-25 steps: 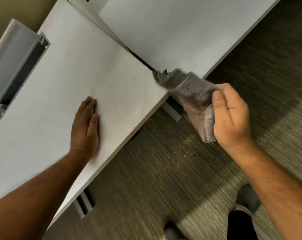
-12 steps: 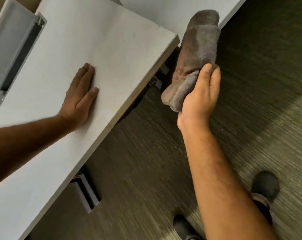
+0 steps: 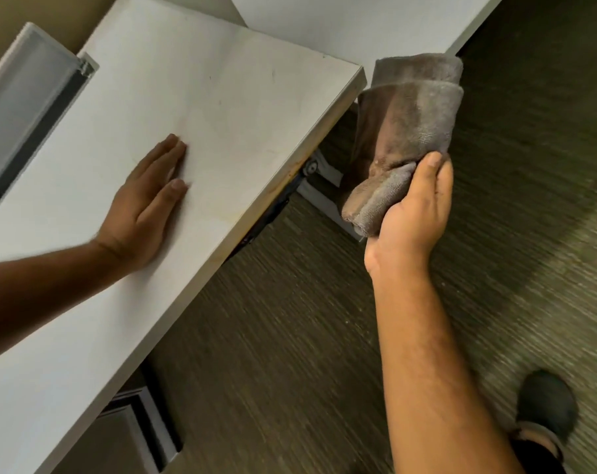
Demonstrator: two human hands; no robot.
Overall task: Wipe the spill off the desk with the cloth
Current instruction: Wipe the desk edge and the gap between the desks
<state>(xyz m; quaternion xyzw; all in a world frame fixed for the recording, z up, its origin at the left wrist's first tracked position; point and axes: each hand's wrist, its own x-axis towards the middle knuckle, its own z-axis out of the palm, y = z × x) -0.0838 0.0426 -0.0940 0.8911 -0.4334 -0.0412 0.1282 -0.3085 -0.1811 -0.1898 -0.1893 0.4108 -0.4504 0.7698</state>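
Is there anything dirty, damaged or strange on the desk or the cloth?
Yes. The cloth, held off the desk in the right hand, has brown stains near its lower end. A brownish mark also runs along the desk's front edge. No liquid shows on top.

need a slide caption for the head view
Left hand flat on the white desk; right hand holds a folded grey cloth off the desk's corner, above the carpet.

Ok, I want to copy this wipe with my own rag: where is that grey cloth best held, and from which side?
Probably at its lower folded end, as the right hand has it, coming from below, the person's side. The cloth is folded into a long pad past the desk corner, so gripping there leaves its broad upper part free for wiping.
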